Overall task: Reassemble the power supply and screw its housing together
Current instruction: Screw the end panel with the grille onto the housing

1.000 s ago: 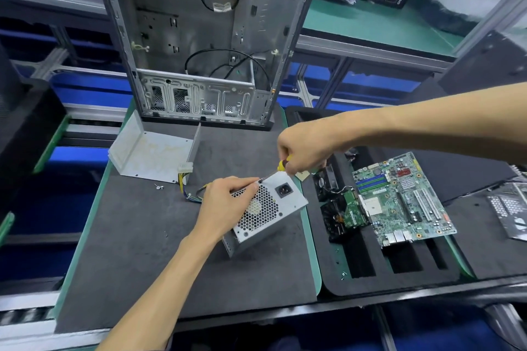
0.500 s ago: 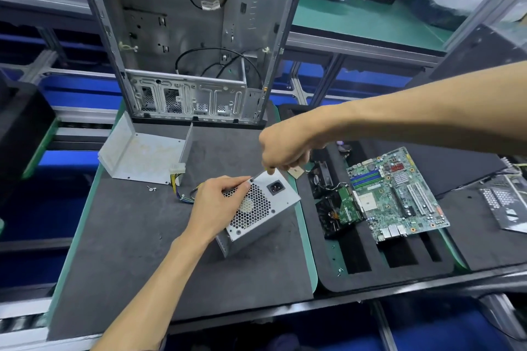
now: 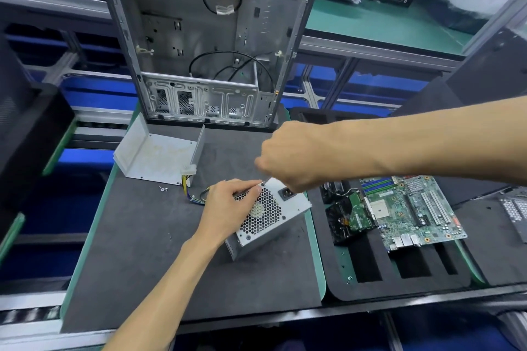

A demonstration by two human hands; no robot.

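Head view: one power supply (image 3: 269, 215) lies tilted on the dark-matted surface (image 3: 148, 251), its honeycomb grille facing up. Left hand (image 3: 228, 208) curls over its upper left edge and grips it. Right hand (image 3: 296, 162) is curled into a fist above the top corner, holding a thin metal shaft whose tip meets that corner; the handle is hidden. One bent metal cover (image 3: 158, 158) lies beside the wire bundle (image 3: 188, 181), with one loose screw (image 3: 163, 188) near it. One open computer case (image 3: 205, 37) stands behind. One motherboard (image 3: 410, 211) rests in the foam tray (image 3: 370, 279) at right.
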